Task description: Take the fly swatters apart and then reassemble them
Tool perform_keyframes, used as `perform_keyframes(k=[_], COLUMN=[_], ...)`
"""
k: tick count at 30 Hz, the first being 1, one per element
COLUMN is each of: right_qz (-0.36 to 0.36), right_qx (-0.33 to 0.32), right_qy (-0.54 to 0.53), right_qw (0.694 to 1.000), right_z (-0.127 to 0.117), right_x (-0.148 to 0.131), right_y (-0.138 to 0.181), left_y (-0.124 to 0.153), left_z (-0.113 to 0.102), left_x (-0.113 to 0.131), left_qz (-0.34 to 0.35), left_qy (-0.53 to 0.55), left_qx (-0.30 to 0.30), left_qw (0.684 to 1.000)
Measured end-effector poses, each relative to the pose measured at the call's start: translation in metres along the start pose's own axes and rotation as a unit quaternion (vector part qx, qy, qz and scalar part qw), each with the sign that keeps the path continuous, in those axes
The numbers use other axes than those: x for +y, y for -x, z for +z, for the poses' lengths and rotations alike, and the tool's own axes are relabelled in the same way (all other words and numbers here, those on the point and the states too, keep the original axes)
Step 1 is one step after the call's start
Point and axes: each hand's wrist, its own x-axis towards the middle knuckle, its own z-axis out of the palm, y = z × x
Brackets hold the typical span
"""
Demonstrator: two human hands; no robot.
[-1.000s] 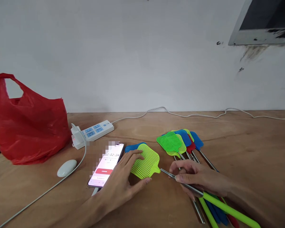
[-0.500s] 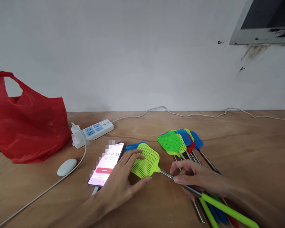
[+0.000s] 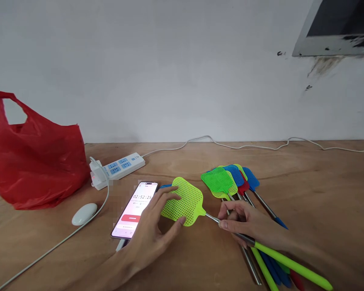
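- My right hand [image 3: 251, 223] is pinching the slim metal rod [image 3: 211, 218] between thumb and fingers, closed on it, while the yellow-green handle [image 3: 291, 262] is sloping back toward me.
- My left hand [image 3: 148, 227] is arching over the yellow-green swatter head [image 3: 188, 199], fingers parted wide from the thumb; whether I'm gripping it or only steadying it, I cannot tell.
- That head is lying over the counter [image 3: 194, 260] between the phone [image 3: 133, 204] and the pile of swatters [image 3: 217, 184], mostly covering a blue mesh head [image 3: 166, 186].
- The rod's tip, showing bare beside the neck [image 3: 201, 211] a second ago, is now meeting it, and my left thumb is coming in over the near edge.
- I'm judging that head and rod are starting to join; how deep the tip is sitting, I'm not seeing.
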Motion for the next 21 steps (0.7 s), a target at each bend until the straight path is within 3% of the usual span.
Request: perform_keyframes(k=[6,10,21], right_qz=[-0.006,-0.005,0.011], right_qx=[0.008,0.017,0.022], right_qy=[-0.006,-0.008,0.026], right_qw=[1.0,1.0,0.999], right_z=[0.002,0.003,0.004], right_x=[0.002,0.001,0.0], right_y=[-0.002,-0.002,0.001], left_y=[-0.006,-0.007,0.004], left_z=[0.002,0.003,0.012], left_x=[-0.001,-0.002,-0.01], left_qz=[-0.134,-0.183,-0.173], left_qy=[0.199,0.245,0.202], left_qx=[0.024,0.007,-0.029], left_qw=[0.971,0.952,0.964])
